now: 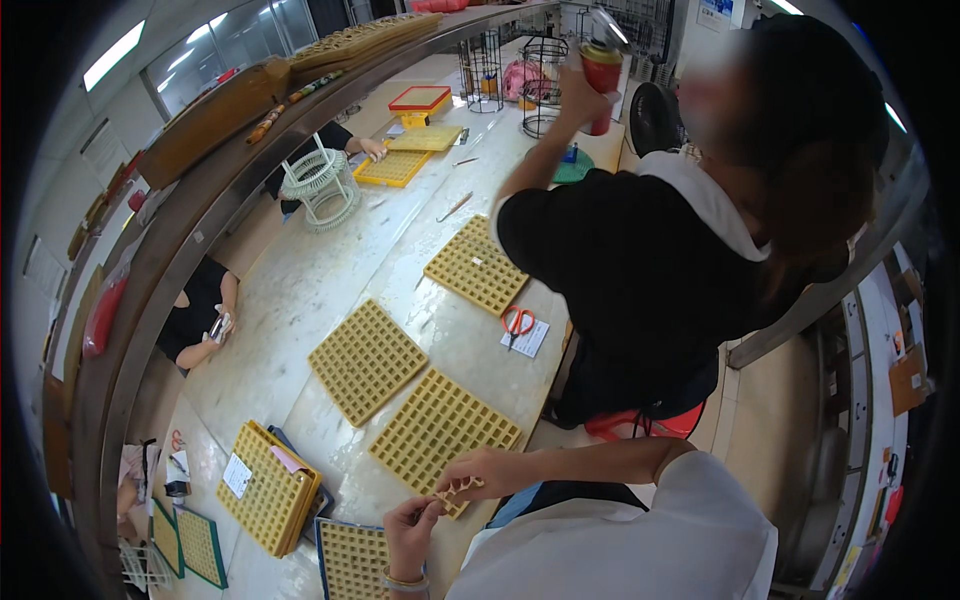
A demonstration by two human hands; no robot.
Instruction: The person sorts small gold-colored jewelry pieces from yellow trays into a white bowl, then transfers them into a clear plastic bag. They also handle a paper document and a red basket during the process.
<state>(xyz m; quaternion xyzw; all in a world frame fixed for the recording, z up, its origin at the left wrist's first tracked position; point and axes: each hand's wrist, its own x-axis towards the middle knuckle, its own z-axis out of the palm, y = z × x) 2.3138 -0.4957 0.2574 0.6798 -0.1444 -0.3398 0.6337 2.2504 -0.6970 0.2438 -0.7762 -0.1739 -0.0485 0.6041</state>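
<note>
Close together at the table's near edge, my two hands are both closed on a small pale-yellow, jagged strip, too small to name more exactly. My right hand pinches it from above, and my left hand, with bands at the wrist, holds its lower end. Just beyond them lies a yellow grid tray with many square pockets, partly covered by my right hand. Left of my left hand is a blue-edged grid tray, cut off by the picture's lower edge.
Two more yellow grid trays lie farther up the table. A stack of trays stands left. Orange-handled scissors rest on a white card. A person in black stands right, raising a red cup. Others work across the table.
</note>
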